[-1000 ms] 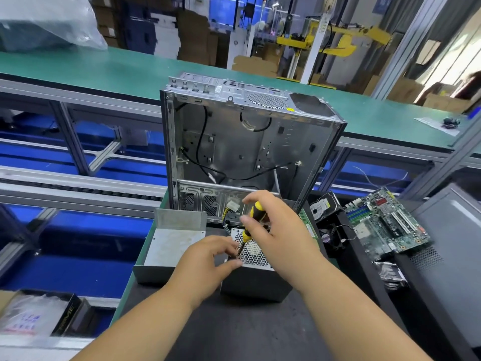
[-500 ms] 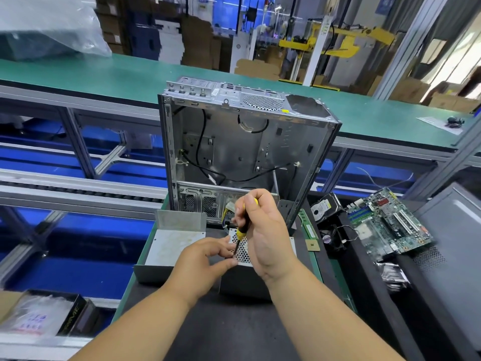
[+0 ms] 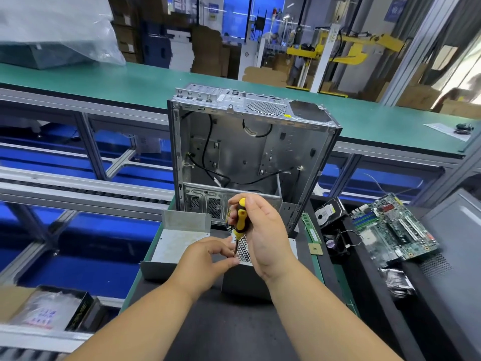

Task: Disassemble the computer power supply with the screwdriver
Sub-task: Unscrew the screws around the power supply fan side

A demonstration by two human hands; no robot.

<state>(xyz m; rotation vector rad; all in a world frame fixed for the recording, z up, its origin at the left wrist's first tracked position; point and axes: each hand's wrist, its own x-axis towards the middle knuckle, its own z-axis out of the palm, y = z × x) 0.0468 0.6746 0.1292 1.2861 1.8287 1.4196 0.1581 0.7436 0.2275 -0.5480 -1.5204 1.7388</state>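
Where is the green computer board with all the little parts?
The green board lies on the right, on the dark bench, right of the open metal case.

Near me the dark mat (image 3: 208,329) lies bare, so my arms pass freely. Far side is walled by the upright open case (image 3: 250,152). A metal cover (image 3: 177,246) crowds the left; the hard drive (image 3: 328,211) and motherboard (image 3: 393,230) crowd the right.

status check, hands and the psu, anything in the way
Right hand grips screwdriver, tip down at power supply mesh top. Left hand pinches at the shaft tip. Removed metal cover lies left, apart; nothing blocking.
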